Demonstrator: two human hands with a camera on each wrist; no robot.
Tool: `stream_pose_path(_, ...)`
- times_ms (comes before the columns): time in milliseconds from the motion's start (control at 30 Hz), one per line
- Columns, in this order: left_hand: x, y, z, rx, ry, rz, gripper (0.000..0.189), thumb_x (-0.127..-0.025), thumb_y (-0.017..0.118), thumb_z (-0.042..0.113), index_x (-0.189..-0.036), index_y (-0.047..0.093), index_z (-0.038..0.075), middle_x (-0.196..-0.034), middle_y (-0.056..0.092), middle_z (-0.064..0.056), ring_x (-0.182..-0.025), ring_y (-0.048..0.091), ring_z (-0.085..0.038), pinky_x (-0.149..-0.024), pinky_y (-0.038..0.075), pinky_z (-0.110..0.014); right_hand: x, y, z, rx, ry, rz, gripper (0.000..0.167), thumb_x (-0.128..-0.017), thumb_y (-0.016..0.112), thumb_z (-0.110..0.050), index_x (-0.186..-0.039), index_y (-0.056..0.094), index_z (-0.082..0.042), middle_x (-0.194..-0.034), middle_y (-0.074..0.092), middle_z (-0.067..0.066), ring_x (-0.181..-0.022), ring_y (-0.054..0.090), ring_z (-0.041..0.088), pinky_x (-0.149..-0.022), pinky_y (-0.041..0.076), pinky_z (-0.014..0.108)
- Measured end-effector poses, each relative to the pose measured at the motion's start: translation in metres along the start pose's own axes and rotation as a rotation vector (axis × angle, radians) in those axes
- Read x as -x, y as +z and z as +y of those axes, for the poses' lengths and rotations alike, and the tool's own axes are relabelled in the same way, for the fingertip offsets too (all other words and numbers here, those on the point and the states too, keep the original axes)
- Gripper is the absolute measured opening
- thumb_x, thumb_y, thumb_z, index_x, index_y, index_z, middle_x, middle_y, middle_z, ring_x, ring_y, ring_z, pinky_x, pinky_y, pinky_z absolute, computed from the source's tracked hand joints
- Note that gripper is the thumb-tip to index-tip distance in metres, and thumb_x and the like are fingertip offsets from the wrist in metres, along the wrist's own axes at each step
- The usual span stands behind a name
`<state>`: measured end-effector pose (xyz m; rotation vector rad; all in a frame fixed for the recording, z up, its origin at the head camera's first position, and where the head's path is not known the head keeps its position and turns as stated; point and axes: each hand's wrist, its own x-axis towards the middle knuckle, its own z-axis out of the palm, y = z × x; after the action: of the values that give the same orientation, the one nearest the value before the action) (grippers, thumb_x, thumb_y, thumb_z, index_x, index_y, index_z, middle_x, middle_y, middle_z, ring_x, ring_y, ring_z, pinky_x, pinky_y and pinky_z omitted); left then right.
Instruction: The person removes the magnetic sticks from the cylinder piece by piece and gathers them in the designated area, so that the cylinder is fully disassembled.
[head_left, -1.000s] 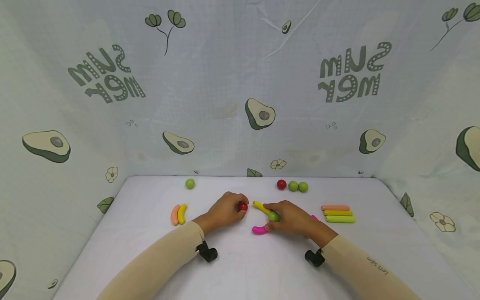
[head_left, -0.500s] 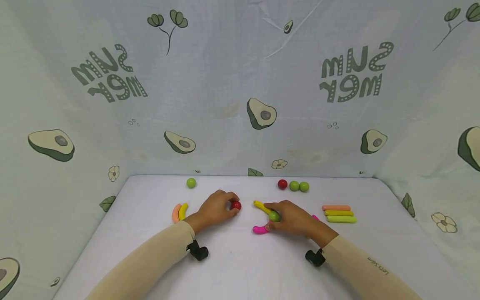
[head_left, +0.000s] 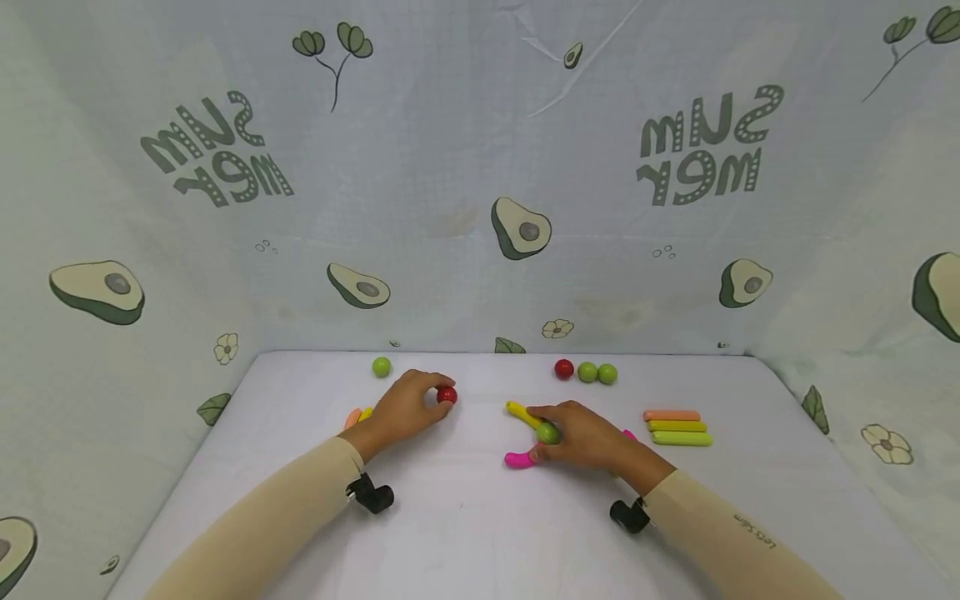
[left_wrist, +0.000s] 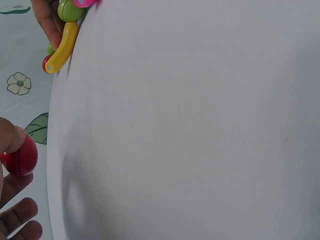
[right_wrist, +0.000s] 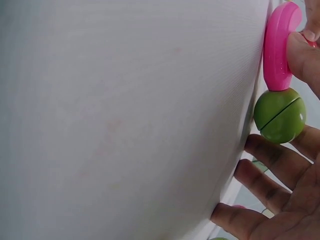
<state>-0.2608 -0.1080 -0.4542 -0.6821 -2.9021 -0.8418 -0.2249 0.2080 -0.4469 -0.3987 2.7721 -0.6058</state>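
Note:
My left hand [head_left: 405, 410] pinches a red ball [head_left: 447, 396] between thumb and fingers, left of centre; a seam line shows on the ball [left_wrist: 25, 157] in the left wrist view. My right hand [head_left: 581, 435] stays at the table's middle, holding a green ball [right_wrist: 280, 116] with a yellow curved piece [head_left: 523, 413] and a pink curved piece [head_left: 519, 460] against it. Its thumb [right_wrist: 302, 55] lies on the pink piece, and the index finger reaches the yellow one. Another pink bit [head_left: 629, 434] peeks out behind the right hand, mostly hidden.
A lone green ball [head_left: 381, 367] sits at the back left. Orange [head_left: 352, 417] and yellow [head_left: 366, 413] curved pieces lie partly behind the left hand. Farther right are a red ball [head_left: 564, 369], two green balls [head_left: 597, 373] and a stack of coloured sticks [head_left: 677, 427].
My left hand has moved left and a little away from me, carrying the red ball from near the yellow piece. The right hand has kept its place.

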Motion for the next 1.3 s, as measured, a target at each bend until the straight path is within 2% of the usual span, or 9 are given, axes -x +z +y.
stream_pose_path(200,0.003,-0.018,-0.013,0.037,-0.044,0.049,0.038,-0.095,0.075,0.024,-0.131,0.069,0.011,-0.121,0.069,-0.002,-0.117,0.057,-0.024,-0.101,0.050,-0.042,0.000,0.000,0.000,-0.004,0.007,-0.002,0.076,-0.080,0.087,-0.045,-0.147,0.058,-0.025,-0.135,0.059,0.009,-0.122,0.053,0.026,-0.102,0.049,0.053)
stream_pose_path(400,0.004,-0.030,-0.024,0.058,-0.142,0.065,0.047,-0.094,0.076,0.028,-0.136,0.062,0.011,-0.127,0.067,-0.006,-0.122,0.056,-0.028,-0.105,0.047,-0.050,0.000,0.000,0.000,0.002,0.013,-0.004,0.076,-0.080,0.087,-0.044,-0.147,0.058,-0.026,-0.135,0.059,0.009,-0.120,0.053,0.025,-0.102,0.049,0.052)
stream_pose_path(533,0.006,-0.037,-0.028,0.069,-0.188,0.068,0.046,-0.094,0.077,0.029,-0.132,0.061,0.010,-0.125,0.065,-0.007,-0.121,0.055,-0.031,-0.103,0.047,-0.051,0.001,0.000,0.000,0.007,0.007,-0.005,0.075,-0.080,0.087,-0.044,-0.147,0.058,-0.026,-0.134,0.059,0.009,-0.120,0.053,0.025,-0.102,0.049,0.052)
stream_pose_path(800,0.010,-0.050,-0.032,0.082,-0.213,0.083,0.043,-0.094,0.076,0.027,-0.132,0.063,0.010,-0.125,0.064,-0.009,-0.120,0.055,-0.032,-0.102,0.048,-0.051,0.000,0.001,0.002,0.016,-0.004,0.002,0.075,-0.080,0.087,-0.043,-0.147,0.059,-0.026,-0.133,0.060,0.008,-0.119,0.054,0.024,-0.101,0.049,0.051)
stream_pose_path(1000,0.011,-0.058,-0.044,0.079,-0.216,0.101,0.044,-0.096,0.074,0.027,-0.134,0.062,0.009,-0.124,0.064,-0.011,-0.121,0.054,-0.035,-0.106,0.045,-0.054,0.000,0.002,0.002,0.016,-0.005,0.006,0.074,-0.080,0.087,-0.044,-0.147,0.059,-0.026,-0.134,0.060,0.008,-0.118,0.054,0.023,-0.101,0.050,0.051)
stream_pose_path(1300,0.013,-0.065,-0.061,0.060,-0.224,0.137,0.043,-0.097,0.073,0.025,-0.134,0.062,0.007,-0.126,0.066,-0.011,-0.118,0.055,-0.036,-0.104,0.046,-0.054,0.001,0.001,0.000,0.015,-0.013,0.008,0.073,-0.081,0.087,-0.043,-0.146,0.059,-0.026,-0.134,0.060,0.009,-0.119,0.055,0.023,-0.101,0.050,0.051)
